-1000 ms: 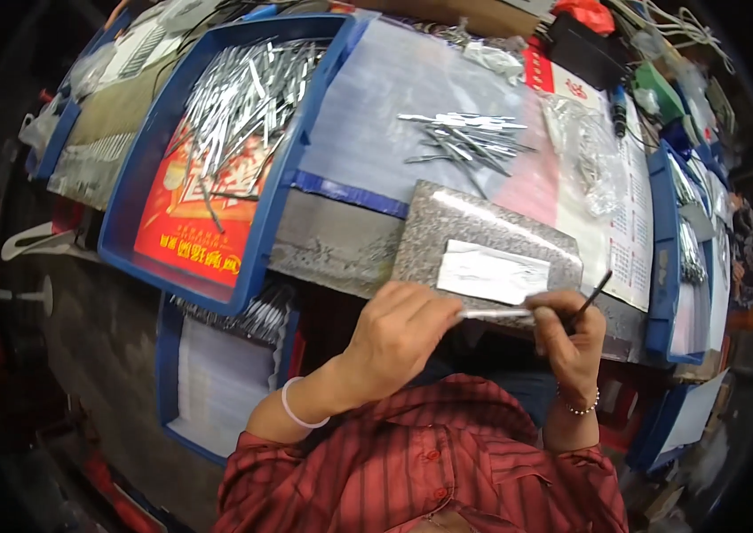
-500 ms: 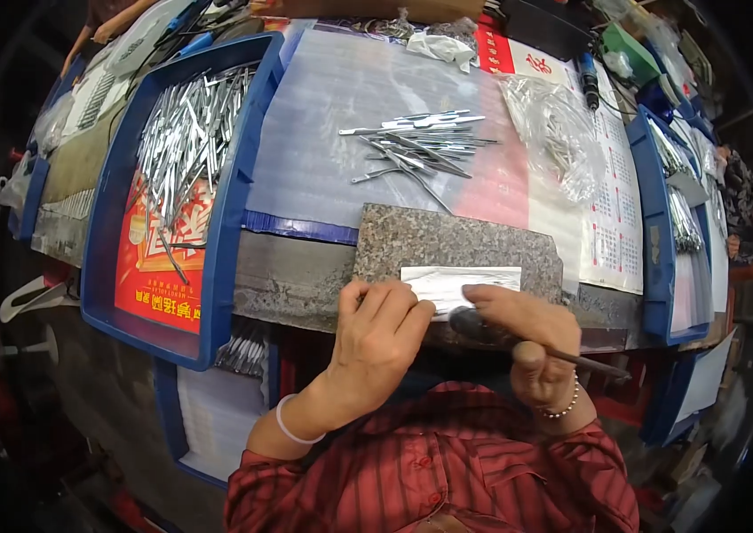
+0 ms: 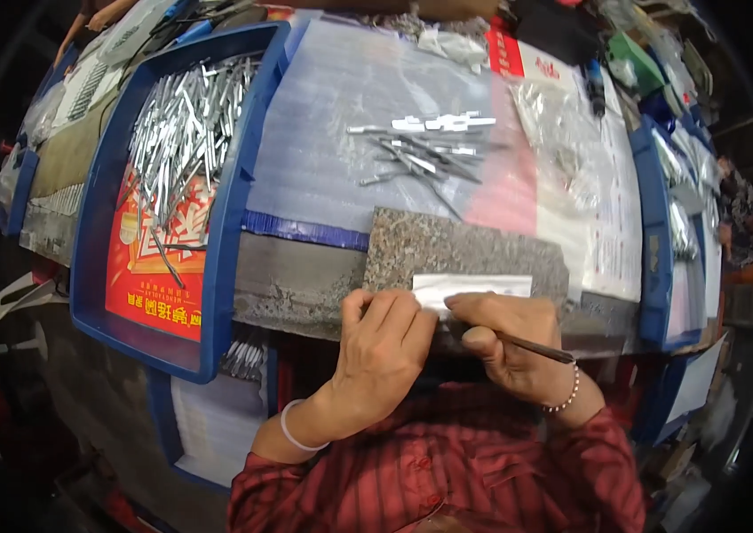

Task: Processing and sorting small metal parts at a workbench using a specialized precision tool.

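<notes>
My left hand is closed, its curled fingertips at the left end of a white rectangular piece. Whatever those fingers pinch is hidden. Beside it, my right hand grips a thin dark rod-shaped tool, which slants down to the right toward the wrist. The tool's other end is covered by the fingers. Under the white piece lies a speckled granite slab at the bench's near edge. Beyond the slab, several slim silvery metal pieces form a loose pile on a pale plastic sheet.
To the left stands a blue tray with many similar metal pieces over red printed packaging. A clear plastic bag lies at right on printed paper. Another blue tray stands at the far right; a lower one sits below the bench.
My right hand has moved left, close to my left hand, and the tool's dark rounded end is now out of sight. The whole view has shifted slightly.
</notes>
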